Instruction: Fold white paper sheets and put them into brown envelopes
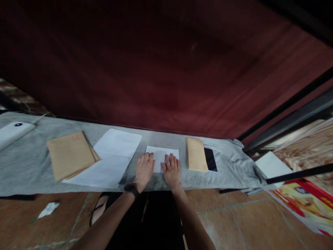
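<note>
A small white sheet of paper (159, 158), which looks folded, lies flat on the grey cloth in front of me. My left hand (145, 170) rests on its left edge, fingers stretched out and palm down. Flat on its right part lies my right hand (172, 171), with the fingers spread. To the left, larger white sheets (116, 152) show a crease across them. Brown envelopes (70, 152) lie partly over those sheets. On the right is another stack of brown envelopes (196, 154), close to my right hand.
A dark phone (210, 159) lies partly beneath the right envelopes. At the far left is a white device (15, 133) with a cable. Grey cloth (234, 166) covers the narrow table. A dark red panel (166, 76) rises behind it. A colourful box (307, 201) stands at the lower right.
</note>
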A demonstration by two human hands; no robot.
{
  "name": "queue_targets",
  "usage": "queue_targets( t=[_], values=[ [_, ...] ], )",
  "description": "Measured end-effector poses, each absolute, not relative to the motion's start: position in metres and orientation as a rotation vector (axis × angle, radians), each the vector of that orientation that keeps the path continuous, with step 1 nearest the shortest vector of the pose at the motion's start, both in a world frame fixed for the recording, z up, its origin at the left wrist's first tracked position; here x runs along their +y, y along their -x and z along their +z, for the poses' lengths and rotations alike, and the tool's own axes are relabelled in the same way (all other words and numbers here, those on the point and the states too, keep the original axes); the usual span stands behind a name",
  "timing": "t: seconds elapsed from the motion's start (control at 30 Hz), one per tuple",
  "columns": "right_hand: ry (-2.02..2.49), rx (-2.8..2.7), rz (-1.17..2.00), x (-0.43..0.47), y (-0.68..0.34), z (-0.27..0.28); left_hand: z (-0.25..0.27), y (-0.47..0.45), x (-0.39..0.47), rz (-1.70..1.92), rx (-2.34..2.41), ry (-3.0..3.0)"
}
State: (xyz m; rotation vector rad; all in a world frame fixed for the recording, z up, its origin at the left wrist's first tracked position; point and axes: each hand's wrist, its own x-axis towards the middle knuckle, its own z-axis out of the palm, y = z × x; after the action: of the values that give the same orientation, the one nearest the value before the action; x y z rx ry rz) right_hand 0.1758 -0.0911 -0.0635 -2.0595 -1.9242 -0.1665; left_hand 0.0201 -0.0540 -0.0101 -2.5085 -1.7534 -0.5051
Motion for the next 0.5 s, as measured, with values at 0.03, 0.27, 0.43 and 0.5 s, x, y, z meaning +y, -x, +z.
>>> queue_targets(
  t=[0.03,0.27,0.43,0.5],
  values=[
    [2.064,-1.935,-0.159,-0.091,-0.176,-0.062,-0.015,-0.028,-0.054,-0.563,-1.663,2.589],
    [2.106,-2.017,-0.103,-0.093,-0.176,-0.056,-0.050,-0.069,-0.043,-0.648,-1.504,2.846],
    [2.100,-1.969,-0.110,-0.092,-0.176,-0.059,-0.055,-0.051,-0.037,-0.583,-1.552,2.778],
    [2.083,-1.929,-0.115,-0.092,-0.177,-0.062,-0.055,-0.040,-0.035,-0.552,-1.598,2.731]
  ],
)
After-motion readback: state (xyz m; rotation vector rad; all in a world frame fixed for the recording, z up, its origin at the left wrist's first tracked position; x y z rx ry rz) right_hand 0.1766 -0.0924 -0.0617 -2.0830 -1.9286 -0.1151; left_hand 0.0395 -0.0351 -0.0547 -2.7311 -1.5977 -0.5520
